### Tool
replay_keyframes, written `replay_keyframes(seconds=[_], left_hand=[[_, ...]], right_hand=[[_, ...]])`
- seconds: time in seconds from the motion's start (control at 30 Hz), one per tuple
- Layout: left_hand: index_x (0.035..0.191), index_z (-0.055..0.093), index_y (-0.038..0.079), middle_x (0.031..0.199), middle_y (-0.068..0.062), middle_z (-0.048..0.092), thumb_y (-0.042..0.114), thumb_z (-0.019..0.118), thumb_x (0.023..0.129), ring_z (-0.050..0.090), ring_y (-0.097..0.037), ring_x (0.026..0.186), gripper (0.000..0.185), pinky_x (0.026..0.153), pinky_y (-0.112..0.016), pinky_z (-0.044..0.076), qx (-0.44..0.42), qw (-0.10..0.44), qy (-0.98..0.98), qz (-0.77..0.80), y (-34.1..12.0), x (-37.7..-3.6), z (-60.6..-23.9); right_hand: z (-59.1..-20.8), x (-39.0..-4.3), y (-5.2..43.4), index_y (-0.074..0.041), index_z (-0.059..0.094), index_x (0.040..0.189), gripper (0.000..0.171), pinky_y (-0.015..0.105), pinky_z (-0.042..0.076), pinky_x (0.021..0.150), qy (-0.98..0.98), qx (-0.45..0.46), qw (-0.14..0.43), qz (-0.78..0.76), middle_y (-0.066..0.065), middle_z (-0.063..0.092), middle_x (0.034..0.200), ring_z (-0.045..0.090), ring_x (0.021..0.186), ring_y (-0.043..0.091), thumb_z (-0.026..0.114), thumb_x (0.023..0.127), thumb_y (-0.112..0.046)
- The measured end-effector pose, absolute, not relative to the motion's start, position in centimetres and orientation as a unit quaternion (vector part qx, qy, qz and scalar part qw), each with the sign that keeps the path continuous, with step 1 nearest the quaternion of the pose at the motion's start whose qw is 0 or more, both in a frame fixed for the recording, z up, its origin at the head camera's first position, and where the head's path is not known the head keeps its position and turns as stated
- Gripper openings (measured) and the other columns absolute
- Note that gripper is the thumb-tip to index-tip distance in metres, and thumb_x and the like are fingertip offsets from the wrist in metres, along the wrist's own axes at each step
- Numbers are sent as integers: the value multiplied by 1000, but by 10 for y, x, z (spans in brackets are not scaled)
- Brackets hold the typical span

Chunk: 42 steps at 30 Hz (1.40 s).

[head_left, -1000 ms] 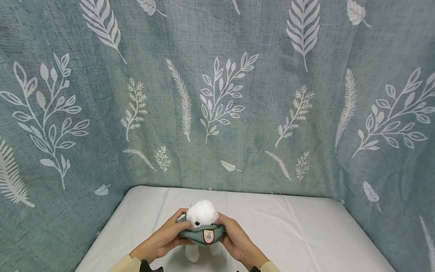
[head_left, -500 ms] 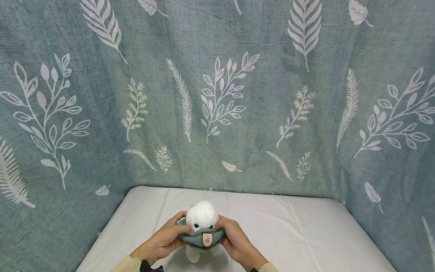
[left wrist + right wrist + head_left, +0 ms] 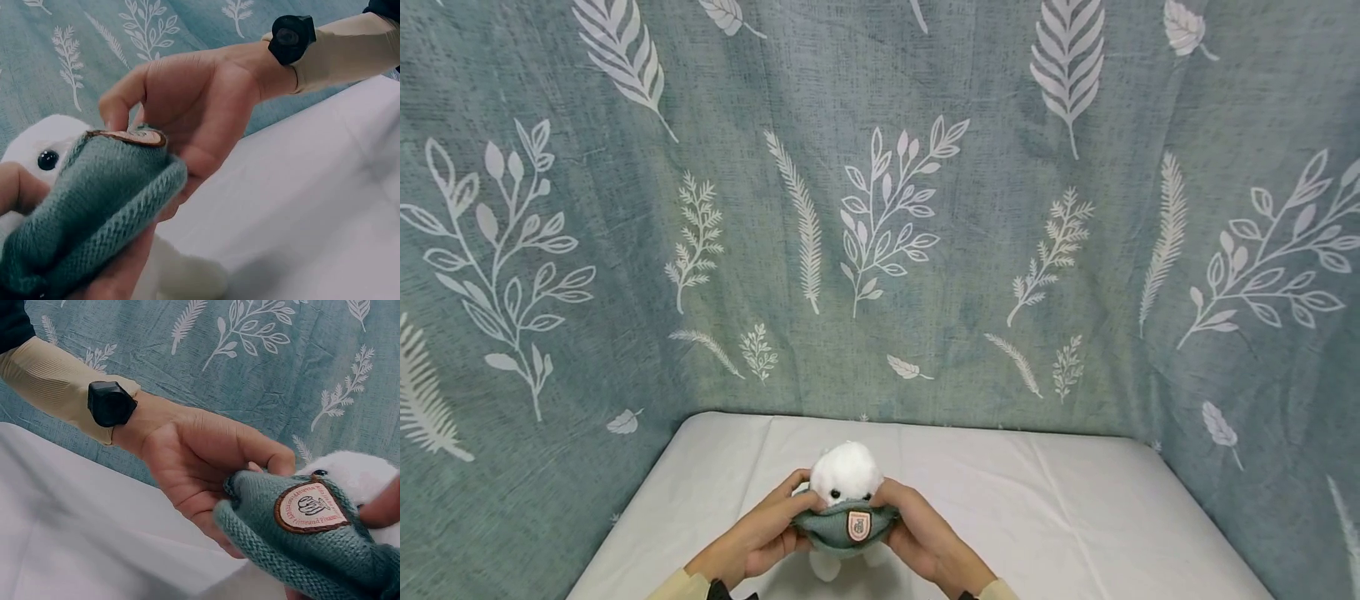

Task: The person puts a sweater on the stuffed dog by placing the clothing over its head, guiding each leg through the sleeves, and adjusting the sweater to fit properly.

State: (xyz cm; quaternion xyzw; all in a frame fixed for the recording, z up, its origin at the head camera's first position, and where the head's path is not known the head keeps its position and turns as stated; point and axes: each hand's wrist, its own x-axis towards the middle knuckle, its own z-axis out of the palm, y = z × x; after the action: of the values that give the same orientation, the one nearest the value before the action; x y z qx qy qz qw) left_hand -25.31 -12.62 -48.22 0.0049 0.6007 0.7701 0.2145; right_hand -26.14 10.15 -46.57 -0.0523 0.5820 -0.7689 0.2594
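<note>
A small white plush toy (image 3: pixel 846 471) stands on the white table (image 3: pixel 1075 517) near its front edge. A green knitted hat (image 3: pixel 842 533) with a round-cornered patch (image 3: pixel 858 525) sits stretched just below the toy's eyes. My left hand (image 3: pixel 775 529) grips the hat's left rim and my right hand (image 3: pixel 910 525) grips its right rim. The left wrist view shows the right hand (image 3: pixel 200 106) pinching the hat (image 3: pixel 94 206) beside the toy's face (image 3: pixel 37 150). The right wrist view shows the left hand (image 3: pixel 200 462) curled on the hat (image 3: pixel 300 544), patch (image 3: pixel 309 506) facing out. The toy's body is mostly hidden.
A blue-green curtain (image 3: pixel 880 208) printed with white leaves hangs close behind and to both sides of the table. White cloth stretches to the right of the hands and behind the toy.
Both hands and the hat have sunk slightly, so a little more of the toy's face shows above the rim. The toy stays in place.
</note>
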Motion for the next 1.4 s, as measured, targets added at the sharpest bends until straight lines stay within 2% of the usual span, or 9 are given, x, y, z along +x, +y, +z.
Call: replay_keyframes(seconds=[0.2,0.47,0.6,0.8,0.93,1.07,1.23,1.4], left_hand=[[147,27,11,140,-27,46,14,63,91,66,-30,109,66,89,-43,56,32,225,576,785,-124,-250,-481],[151,22,9,143,-27,40,-4,60,79,58,-33,115,82,92,-41,53,37,216,579,785,-119,-244,-481],[151,22,8,142,-26,40,-8,59,74,58,-34,116,87,91,-42,53,33,209,587,782,-118,-244,-482],[150,23,9,142,-26,42,-6,68,79,62,-33,114,85,92,-44,54,36,214,596,773,-122,-248,-484],[152,25,9,142,-26,43,-4,75,80,63,-32,112,89,90,-44,55,40,209,616,759,-126,-249,-485],[150,32,6,143,-26,45,-1,80,81,62,-32,115,84,90,-46,56,51,183,658,729,-129,-251,-490],[148,39,6,146,-25,44,1,80,83,56,-39,124,77,90,-50,55,66,149,713,682,-132,-257,-497],[147,44,10,146,-22,47,6,84,81,54,-39,125,78,88,-49,54,69,129,746,650,-133,-262,-498]], right_hand=[[-466,-256,100,9,27,156,78,43,39,110,575,-81,254,-773,23,38,155,42,133,29,54,85,-7],[-468,-252,97,11,24,156,86,44,36,112,587,-76,234,-771,27,35,155,37,137,32,53,75,7],[-467,-253,96,11,24,156,84,49,32,116,595,-75,231,-766,26,36,156,37,139,32,53,77,4],[-466,-254,97,12,24,156,82,52,28,119,595,-74,231,-766,26,36,157,34,144,34,56,81,0],[-467,-256,101,12,26,155,83,51,32,117,615,-80,229,-751,24,41,154,40,140,33,59,80,2],[-473,-259,105,8,34,154,80,48,40,112,646,-98,219,-725,18,52,146,50,131,28,64,80,2],[-480,-264,108,1,43,151,74,49,44,109,676,-114,205,-699,14,54,145,51,132,28,69,81,-1],[-484,-268,113,-4,50,148,68,48,46,106,682,-119,199,-694,13,55,145,53,130,28,72,84,-6]])
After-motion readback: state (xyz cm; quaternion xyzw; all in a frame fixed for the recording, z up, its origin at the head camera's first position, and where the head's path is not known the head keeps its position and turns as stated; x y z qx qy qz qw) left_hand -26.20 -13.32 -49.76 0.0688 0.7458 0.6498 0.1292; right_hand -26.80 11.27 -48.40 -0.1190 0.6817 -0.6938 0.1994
